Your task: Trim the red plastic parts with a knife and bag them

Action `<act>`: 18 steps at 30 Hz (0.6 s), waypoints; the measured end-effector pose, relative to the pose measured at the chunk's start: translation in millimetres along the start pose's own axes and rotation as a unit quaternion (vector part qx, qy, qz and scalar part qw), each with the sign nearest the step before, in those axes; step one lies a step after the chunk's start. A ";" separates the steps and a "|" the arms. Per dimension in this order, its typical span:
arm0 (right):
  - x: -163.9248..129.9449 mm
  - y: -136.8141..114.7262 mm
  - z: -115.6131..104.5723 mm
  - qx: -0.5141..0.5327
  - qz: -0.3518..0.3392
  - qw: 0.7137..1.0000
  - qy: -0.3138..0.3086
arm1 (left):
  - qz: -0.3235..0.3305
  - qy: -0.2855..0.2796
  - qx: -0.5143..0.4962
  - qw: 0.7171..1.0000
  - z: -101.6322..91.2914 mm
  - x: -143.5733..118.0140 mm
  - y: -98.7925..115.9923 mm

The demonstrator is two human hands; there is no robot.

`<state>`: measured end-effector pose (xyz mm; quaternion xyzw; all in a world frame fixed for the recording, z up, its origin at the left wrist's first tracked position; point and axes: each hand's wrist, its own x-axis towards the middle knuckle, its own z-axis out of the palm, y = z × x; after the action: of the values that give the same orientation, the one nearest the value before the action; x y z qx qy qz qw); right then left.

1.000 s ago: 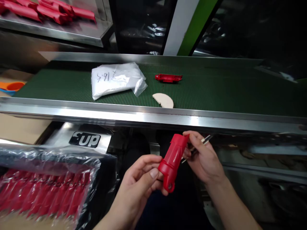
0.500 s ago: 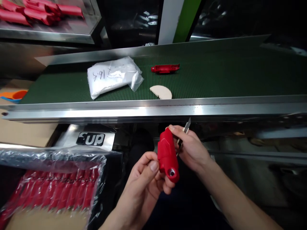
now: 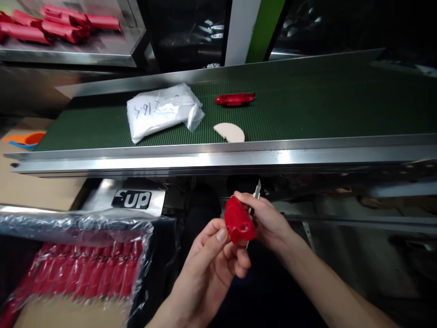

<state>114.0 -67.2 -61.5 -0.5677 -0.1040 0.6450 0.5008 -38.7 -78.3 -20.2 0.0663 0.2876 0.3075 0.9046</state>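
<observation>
My left hand pinches a red plastic casing between thumb and fingers, in front of the conveyor's near edge. The casing's end, with a small hole in it, is tilted towards me. My right hand grips a craft knife, its blade pointing up and away from the casing. Thumb and fingertips of that hand also steady the casing's far end. On the green belt beyond lies another red plastic part, its hollow side showing.
A white plastic-wrapped package and a pale half-round piece lie on the conveyor belt, behind its metal rail. Red parts rest on a metal shelf at upper left. Below left, a plastic-lined box holds several bagged red parts.
The red casing has been tipped so its holed end faces me more. My right hand and the knife have shifted slightly left and down.
</observation>
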 end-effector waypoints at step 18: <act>-30.3 -38.0 -4.7 -0.360 -0.260 0.893 -0.077 | 0.046 0.038 0.194 0.979 -5.2 11.3 0.1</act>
<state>133.6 -74.3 -17.3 -0.6105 -0.5108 0.4518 0.4027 -34.4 -71.8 -30.0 0.2418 0.3727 0.2895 0.8478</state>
